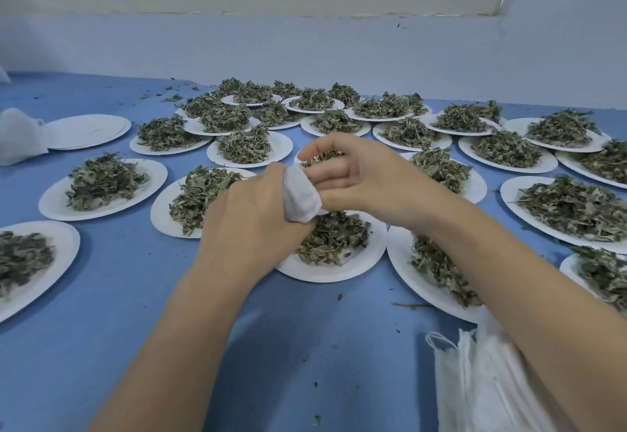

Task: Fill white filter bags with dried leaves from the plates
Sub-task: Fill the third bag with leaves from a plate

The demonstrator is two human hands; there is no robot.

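Empty bags (pixel 481 387) near; left hand (pixel 251 214) grips filter bag (pixel 300 197); right hand (pixel 342 173) pinches leaves (pixel 314 161).

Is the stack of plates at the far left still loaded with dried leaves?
No, the stack of plates at far left is bare, lying beside a filled white bag.

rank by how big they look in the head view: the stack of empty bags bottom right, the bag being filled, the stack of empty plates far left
1. stack of empty bags, nearest the camera, so unsure
2. stack of empty plates
3. bag being filled, partly hidden by the left hand
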